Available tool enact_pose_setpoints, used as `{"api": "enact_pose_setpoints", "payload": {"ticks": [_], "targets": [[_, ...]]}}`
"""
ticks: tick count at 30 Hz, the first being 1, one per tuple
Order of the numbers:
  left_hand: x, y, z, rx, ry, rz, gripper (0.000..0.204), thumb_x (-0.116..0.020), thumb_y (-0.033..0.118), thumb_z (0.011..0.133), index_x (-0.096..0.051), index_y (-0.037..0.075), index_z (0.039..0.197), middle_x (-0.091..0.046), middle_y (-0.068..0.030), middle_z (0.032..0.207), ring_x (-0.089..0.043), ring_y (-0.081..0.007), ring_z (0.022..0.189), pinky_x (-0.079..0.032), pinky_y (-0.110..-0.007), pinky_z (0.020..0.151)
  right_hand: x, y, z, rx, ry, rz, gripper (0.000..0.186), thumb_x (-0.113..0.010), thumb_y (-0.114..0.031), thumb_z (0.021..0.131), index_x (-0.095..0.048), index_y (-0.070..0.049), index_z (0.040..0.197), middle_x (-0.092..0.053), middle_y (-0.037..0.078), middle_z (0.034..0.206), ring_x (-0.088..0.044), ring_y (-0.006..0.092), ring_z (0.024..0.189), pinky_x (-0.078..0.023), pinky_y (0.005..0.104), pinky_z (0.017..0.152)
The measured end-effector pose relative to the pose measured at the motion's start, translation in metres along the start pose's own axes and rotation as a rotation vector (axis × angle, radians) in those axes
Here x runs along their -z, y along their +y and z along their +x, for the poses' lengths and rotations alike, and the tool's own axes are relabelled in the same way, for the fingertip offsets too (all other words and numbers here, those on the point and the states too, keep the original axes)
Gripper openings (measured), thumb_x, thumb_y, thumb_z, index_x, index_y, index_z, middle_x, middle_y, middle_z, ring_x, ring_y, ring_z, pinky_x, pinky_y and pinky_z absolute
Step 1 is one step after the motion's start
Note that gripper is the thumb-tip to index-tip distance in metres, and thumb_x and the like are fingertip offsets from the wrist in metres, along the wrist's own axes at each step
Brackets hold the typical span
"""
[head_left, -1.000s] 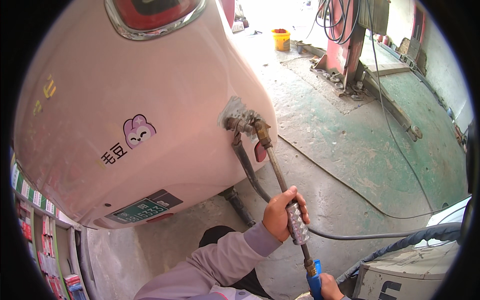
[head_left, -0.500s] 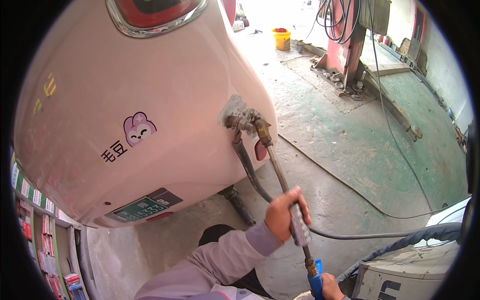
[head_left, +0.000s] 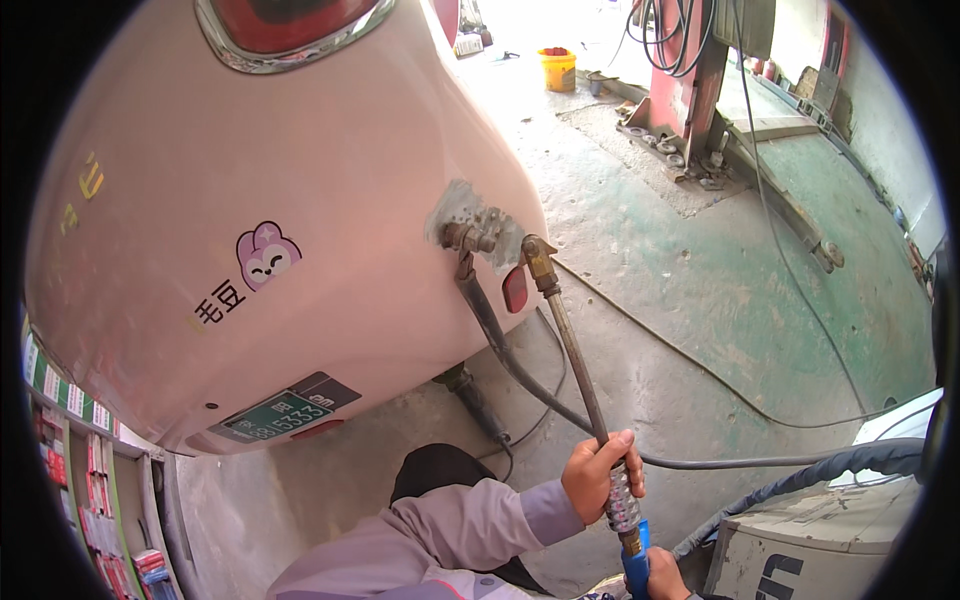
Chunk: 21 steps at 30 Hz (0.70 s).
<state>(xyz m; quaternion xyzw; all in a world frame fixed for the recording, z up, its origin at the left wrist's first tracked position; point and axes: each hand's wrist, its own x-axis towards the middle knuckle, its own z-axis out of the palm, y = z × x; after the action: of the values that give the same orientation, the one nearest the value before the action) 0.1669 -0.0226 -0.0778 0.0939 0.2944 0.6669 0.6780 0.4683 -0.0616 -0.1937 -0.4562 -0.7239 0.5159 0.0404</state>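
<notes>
Our left hand (head_left: 599, 480) curls its fingers around the bumpy silver sleeve (head_left: 622, 508) on a long metal rod (head_left: 580, 375). Our right hand (head_left: 664, 576) wraps its fingers around the blue handle (head_left: 637, 572) below. The rod's brown metal head (head_left: 541, 268) is beside a scraped grey patch (head_left: 457, 204) on the pink car (head_left: 350, 150) — we cannot tell if they touch.

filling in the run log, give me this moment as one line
left hand: around metal sleeve | right hand: gripping blue handle | brass tool head: near grey patch on pink car
</notes>
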Motion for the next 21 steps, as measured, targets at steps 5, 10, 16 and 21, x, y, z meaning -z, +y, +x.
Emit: {"api": "enact_pose_setpoints", "payload": {"ticks": [5,10,16,21], "targets": [[-0.007,0.016,0.000,-0.030,0.013,0.000,0.041,-0.046,0.033,0.103,-0.055,0.003,0.076,-0.057,-0.0117,0.069,-0.060,-0.0246,0.063,-0.052,-0.040,0.066,0.002,-0.006,0.009,0.076,0.008,-0.065,0.034,-0.036,-0.024,0.100,-0.060,-0.001,0.091,-0.060,0.018,0.085,-0.056,0.0317,0.081,-0.045,0.0430,0.075],[0.005,0.018,0.003,-0.003,-0.017,-0.056,0.042,-0.046,0.034,0.103,-0.056,0.004,0.075,-0.058,-0.0120,0.069,-0.060,-0.0252,0.062,-0.052,-0.041,0.067,-0.007,-0.006,0.011,0.052,0.056,-0.043,0.036,-0.035,-0.025,0.101,-0.058,-0.001,0.089,-0.059,0.017,0.082,-0.056,0.0292,0.078,-0.045,0.0422,0.073],[0.005,0.020,0.001,-0.046,-0.019,-0.073,0.043,-0.048,0.034,0.103,-0.055,0.003,0.074,-0.057,-0.0111,0.069,-0.060,-0.0234,0.062,-0.053,-0.038,0.062,-0.012,-0.005,0.012,0.030,0.083,-0.024,0.037,-0.035,-0.027,0.102,-0.057,-0.001,0.088,-0.058,0.015,0.080,-0.055,0.0260,0.076,-0.044,0.0412,0.071],[0.002,0.024,-0.001,-0.058,-0.040,-0.069,0.042,-0.048,0.033,0.102,-0.055,0.003,0.074,-0.057,-0.0117,0.069,-0.060,-0.0245,0.062,-0.052,-0.039,0.063,-0.010,-0.014,0.014,0.061,0.094,-0.077,0.035,-0.036,-0.025,0.102,-0.057,0.000,0.089,-0.059,0.021,0.083,-0.057,0.0349,0.078,-0.045,0.0449,0.072]]}}
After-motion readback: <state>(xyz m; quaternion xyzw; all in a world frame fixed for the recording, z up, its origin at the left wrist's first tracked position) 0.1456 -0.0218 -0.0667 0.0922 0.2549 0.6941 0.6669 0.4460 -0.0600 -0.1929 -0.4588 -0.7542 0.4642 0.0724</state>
